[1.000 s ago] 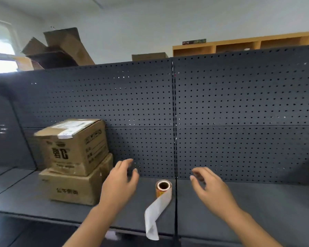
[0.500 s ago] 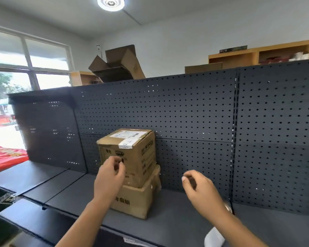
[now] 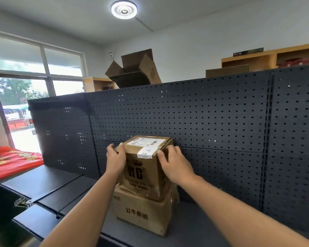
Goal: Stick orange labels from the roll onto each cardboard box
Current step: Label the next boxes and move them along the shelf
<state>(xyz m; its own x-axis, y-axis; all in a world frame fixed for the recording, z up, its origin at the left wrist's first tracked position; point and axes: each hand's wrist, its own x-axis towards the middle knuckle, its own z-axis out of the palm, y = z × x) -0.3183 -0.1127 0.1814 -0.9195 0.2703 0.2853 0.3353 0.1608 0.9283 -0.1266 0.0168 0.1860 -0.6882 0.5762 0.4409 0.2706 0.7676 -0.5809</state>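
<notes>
Since the left hand point(image 3: 116, 160) and right hand point(image 3: 175, 164) grip the top box point(image 3: 144, 168) by its upper side edges, it looks light, stiff cardboard, likely to slide off the lower box point(image 3: 141, 213).

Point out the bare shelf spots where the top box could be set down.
Bare dark shelf lies left of the stacked boxes, up to the corner panel. More bare shelf runs right of the stack, along the pegboard. It is crowded at the stack: the left hand and right hand grip the top box on the bottom box.
</notes>
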